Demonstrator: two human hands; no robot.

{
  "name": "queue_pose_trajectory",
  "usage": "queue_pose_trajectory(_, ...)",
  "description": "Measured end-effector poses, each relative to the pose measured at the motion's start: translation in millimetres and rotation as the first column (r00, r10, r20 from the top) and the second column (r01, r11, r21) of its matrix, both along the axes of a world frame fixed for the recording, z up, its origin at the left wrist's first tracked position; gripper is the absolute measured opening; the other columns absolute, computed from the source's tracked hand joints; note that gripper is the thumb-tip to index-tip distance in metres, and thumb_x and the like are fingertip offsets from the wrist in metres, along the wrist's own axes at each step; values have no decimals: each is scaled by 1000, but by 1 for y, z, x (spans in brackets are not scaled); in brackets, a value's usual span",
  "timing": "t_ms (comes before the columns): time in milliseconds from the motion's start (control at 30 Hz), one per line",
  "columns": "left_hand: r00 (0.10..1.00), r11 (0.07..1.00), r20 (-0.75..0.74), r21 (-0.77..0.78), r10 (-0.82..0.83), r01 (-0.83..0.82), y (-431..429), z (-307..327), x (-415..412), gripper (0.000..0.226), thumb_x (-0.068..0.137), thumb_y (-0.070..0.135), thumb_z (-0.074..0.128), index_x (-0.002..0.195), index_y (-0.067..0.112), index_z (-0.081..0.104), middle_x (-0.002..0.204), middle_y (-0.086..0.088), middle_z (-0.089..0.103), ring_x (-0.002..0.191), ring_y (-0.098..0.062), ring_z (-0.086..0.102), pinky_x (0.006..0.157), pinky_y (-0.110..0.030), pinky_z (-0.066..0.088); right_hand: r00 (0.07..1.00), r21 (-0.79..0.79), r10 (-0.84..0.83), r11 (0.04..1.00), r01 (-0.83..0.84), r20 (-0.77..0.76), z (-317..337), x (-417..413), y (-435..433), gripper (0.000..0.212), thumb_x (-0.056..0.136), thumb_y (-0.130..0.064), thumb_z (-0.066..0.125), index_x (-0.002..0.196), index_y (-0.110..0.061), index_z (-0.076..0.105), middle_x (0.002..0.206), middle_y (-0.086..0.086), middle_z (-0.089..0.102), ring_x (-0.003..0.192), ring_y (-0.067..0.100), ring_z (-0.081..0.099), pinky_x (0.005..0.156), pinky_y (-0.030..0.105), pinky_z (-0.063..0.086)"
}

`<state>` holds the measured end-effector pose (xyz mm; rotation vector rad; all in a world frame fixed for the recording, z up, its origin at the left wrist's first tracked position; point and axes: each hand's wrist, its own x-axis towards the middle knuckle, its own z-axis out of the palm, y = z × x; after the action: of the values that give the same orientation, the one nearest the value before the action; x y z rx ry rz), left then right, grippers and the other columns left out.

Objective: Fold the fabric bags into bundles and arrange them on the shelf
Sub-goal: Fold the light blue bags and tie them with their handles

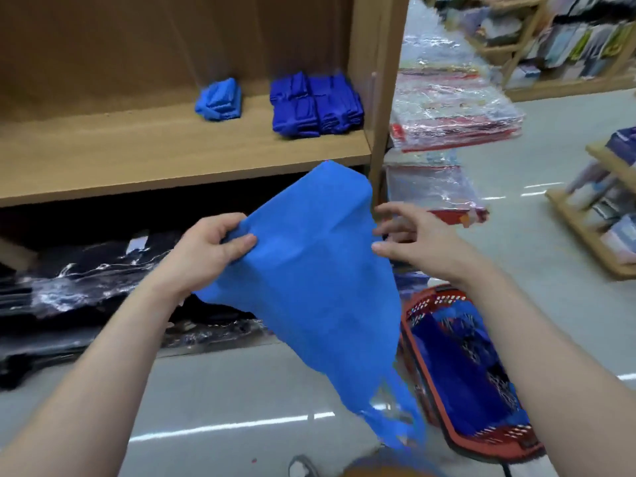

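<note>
A bright blue fabric bag [309, 270] hangs unfolded in front of me, its handles trailing down near the floor. My left hand [210, 246] pinches its left edge between thumb and fingers. My right hand [409, 235] is beside the bag's right edge with fingers spread, the fingertips touching or just short of the cloth. On the wooden shelf [137, 156] above lie a light blue folded bundle [220, 99] and a stack of dark blue folded bundles [315, 105] at the right end.
A red plastic basket [433, 301] with more blue bags stands on the floor at lower right. Black wrapped goods [86, 287] fill the lower shelf. Plastic-wrapped packs [454, 111] are stacked right of the shelf's upright. More racks stand across the aisle.
</note>
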<state>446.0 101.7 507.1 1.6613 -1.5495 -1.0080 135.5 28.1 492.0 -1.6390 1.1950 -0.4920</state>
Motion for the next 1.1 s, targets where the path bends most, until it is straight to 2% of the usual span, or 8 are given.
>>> queue_pose_trajectory(100,1000,1000,25,-19,-1,1,41,12,41,12,84,31,58,80,21,63,72,5,57,69,-11,51,66,-30,38,999,-143,23,989,-26,-24,10,67,10,75,84,-39,72,148,-35,32,138,-11,48,124,8,46,95,24,37)
queue_pose_trajectory(200,994,999,107,-44,-5,10,76,22,72,12,86,26,58,75,24,59,66,13,52,63,-5,46,61,-26,36,985,-12,146,989,-146,91,25,129,16,77,79,-45,75,144,-37,36,130,-16,52,124,4,46,97,29,41)
queue_pose_trajectory(367,973,987,173,-73,152,-141,122,35,120,11,85,30,67,80,21,64,69,2,55,67,-10,50,65,-31,39,916,17,400,916,-401,47,37,200,23,6,88,-9,69,83,-11,68,68,-5,62,63,6,57,54,16,48)
queue_pose_trajectory(567,901,852,406,407,154,-330,180,27,200,18,68,21,87,74,15,72,68,10,71,63,-5,65,56,-19,51,956,-219,284,940,-263,73,57,257,-12,16,95,-12,60,97,4,64,87,12,62,78,16,60,57,18,55)
queue_pose_trajectory(633,882,817,198,331,428,-472,194,12,225,15,69,16,87,74,11,74,72,7,73,64,-7,66,57,-17,48,953,-214,289,940,-266,87,62,277,-28,23,95,-13,60,99,9,60,88,15,58,79,18,57,56,18,55)
queue_pose_trajectory(767,602,666,-289,256,744,-700,198,0,261,40,72,27,81,102,3,71,105,-13,73,87,-22,72,75,-36,60,894,-18,398,915,-404,206,76,311,-55,22,91,-16,65,103,3,64,95,11,65,82,14,62,58,17,55)
queue_pose_trajectory(933,617,620,137,27,775,-784,157,20,305,10,92,24,66,86,17,70,79,8,75,76,-24,69,72,-42,56,770,-134,603,763,-633,-207,106,354,-93,11,76,-12,80,80,-10,71,70,-8,70,66,4,64,55,10,46)
queue_pose_trajectory(1100,245,537,587,-396,772,-745,103,98,347,45,94,44,56,64,10,52,63,-10,57,67,-34,53,58,-40,37,883,-450,467,798,-400,43,154,413,-139,9,86,-9,70,90,-2,73,88,11,72,82,17,69,72,26,59)
